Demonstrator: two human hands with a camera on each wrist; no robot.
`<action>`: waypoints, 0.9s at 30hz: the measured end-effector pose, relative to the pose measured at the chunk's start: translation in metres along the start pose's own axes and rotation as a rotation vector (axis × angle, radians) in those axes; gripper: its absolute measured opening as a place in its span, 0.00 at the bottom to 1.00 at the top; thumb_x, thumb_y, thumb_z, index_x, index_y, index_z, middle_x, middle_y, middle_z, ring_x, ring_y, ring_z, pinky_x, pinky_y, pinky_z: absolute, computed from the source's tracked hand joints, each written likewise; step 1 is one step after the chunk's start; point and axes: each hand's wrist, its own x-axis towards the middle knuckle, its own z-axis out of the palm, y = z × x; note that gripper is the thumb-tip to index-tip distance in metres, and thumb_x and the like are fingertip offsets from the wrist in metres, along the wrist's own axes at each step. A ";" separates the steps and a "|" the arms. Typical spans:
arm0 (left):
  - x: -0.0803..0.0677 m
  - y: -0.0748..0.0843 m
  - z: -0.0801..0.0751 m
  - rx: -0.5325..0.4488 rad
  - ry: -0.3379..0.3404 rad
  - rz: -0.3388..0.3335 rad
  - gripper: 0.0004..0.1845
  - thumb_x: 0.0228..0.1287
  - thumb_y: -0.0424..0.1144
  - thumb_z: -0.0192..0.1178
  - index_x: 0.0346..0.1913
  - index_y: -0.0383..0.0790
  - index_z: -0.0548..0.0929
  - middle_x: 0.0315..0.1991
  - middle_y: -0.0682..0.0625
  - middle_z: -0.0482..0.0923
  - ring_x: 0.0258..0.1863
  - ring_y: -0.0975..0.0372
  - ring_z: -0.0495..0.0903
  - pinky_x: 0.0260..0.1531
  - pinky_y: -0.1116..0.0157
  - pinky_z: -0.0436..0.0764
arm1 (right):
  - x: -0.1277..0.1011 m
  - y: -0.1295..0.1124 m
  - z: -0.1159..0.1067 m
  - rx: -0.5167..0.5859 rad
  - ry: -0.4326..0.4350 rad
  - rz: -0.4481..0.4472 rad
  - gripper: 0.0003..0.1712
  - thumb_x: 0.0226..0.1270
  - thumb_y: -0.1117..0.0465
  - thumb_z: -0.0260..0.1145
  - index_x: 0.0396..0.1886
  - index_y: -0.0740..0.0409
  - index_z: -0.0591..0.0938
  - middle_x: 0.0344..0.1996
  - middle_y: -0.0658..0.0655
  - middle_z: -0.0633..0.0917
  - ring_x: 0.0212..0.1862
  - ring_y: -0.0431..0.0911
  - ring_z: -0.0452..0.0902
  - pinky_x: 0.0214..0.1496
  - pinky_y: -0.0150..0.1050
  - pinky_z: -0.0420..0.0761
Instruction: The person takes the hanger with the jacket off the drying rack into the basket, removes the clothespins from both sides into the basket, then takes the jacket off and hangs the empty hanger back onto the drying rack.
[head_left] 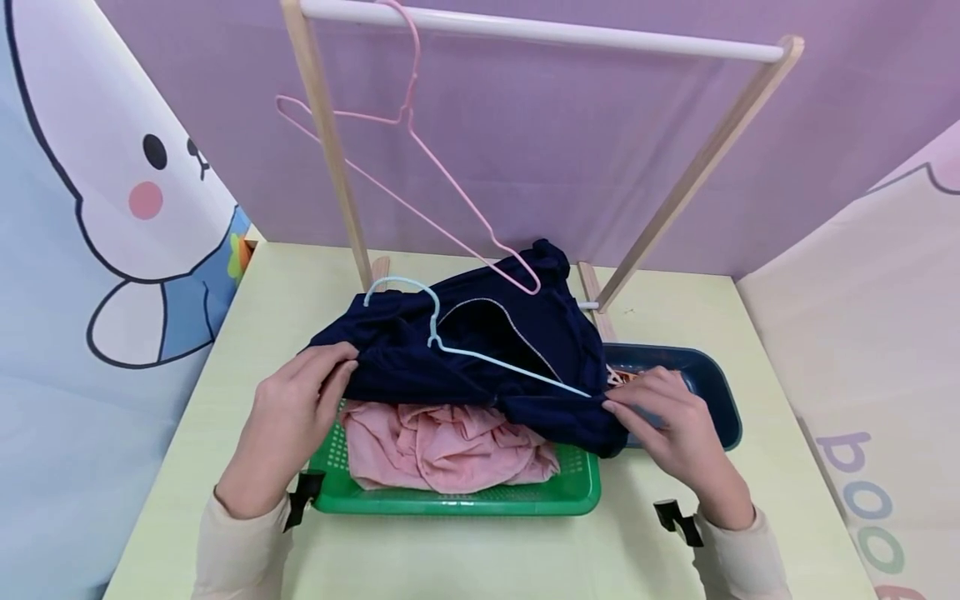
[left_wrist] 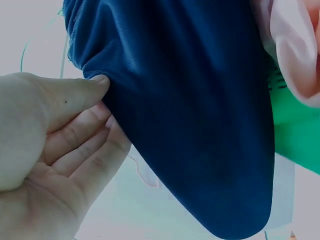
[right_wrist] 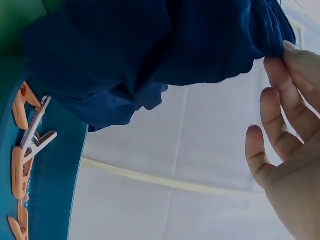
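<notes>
A navy blue garment (head_left: 480,375) is stretched between both hands above the green basket. My left hand (head_left: 295,408) pinches its left edge between thumb and fingers; in the left wrist view the thumb presses the navy cloth (left_wrist: 185,125). With thumb and forefinger, my right hand (head_left: 675,421) pinches the opposite edge, its other fingers spread below the cloth in the right wrist view. A light blue hanger (head_left: 510,367) lies at the garment's opening, hook outside and pointing left. Its right arm runs toward the right hand, while the left arm is hidden by the cloth.
Pink cloth (head_left: 450,450) fills the green basket (head_left: 457,505) beneath the garment. A pink hanger (head_left: 450,171) hangs from the white rail (head_left: 555,32) of a wooden-legged rack behind. At right stands a dark blue tray (head_left: 720,392) with orange and white clothespins (right_wrist: 19,165).
</notes>
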 end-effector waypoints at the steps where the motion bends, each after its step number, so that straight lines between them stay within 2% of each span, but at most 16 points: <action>1: 0.000 -0.001 -0.001 0.000 0.002 -0.007 0.12 0.60 0.23 0.68 0.47 0.34 0.85 0.42 0.44 0.84 0.43 0.53 0.85 0.45 0.53 0.83 | 0.000 0.000 0.000 0.009 0.006 0.003 0.19 0.75 0.50 0.63 0.32 0.57 0.89 0.30 0.50 0.87 0.35 0.46 0.77 0.44 0.35 0.68; 5: 0.001 -0.003 -0.003 -0.002 0.012 -0.024 0.12 0.61 0.24 0.67 0.47 0.34 0.85 0.43 0.45 0.84 0.44 0.52 0.85 0.47 0.57 0.80 | -0.001 0.000 -0.002 0.034 0.029 -0.005 0.20 0.75 0.50 0.64 0.31 0.60 0.89 0.29 0.53 0.87 0.35 0.48 0.78 0.45 0.33 0.68; 13: 0.003 -0.005 -0.006 0.007 0.040 -0.049 0.12 0.60 0.24 0.68 0.46 0.34 0.86 0.41 0.45 0.85 0.41 0.53 0.85 0.47 0.61 0.80 | -0.006 0.004 -0.004 0.065 0.048 0.011 0.21 0.73 0.50 0.65 0.30 0.63 0.89 0.28 0.56 0.87 0.36 0.51 0.80 0.54 0.32 0.71; 20: 0.005 -0.003 -0.003 0.009 0.026 -0.034 0.11 0.61 0.24 0.67 0.46 0.34 0.85 0.41 0.44 0.85 0.42 0.53 0.85 0.44 0.54 0.81 | -0.002 -0.002 0.005 0.073 -0.018 0.018 0.20 0.73 0.48 0.64 0.33 0.60 0.90 0.31 0.51 0.88 0.36 0.46 0.78 0.44 0.29 0.73; 24: 0.006 0.000 -0.001 0.012 0.014 -0.002 0.12 0.61 0.24 0.68 0.47 0.34 0.85 0.43 0.44 0.85 0.44 0.52 0.85 0.44 0.51 0.83 | 0.009 -0.010 0.004 0.108 0.026 -0.020 0.18 0.73 0.51 0.66 0.32 0.61 0.90 0.30 0.52 0.87 0.35 0.46 0.78 0.42 0.29 0.72; 27: 0.008 0.002 0.000 0.013 0.017 0.035 0.12 0.60 0.23 0.68 0.47 0.33 0.85 0.43 0.43 0.85 0.44 0.51 0.85 0.44 0.51 0.84 | 0.024 -0.016 0.005 0.086 0.051 -0.080 0.16 0.73 0.54 0.66 0.32 0.61 0.89 0.30 0.53 0.87 0.35 0.48 0.77 0.44 0.31 0.71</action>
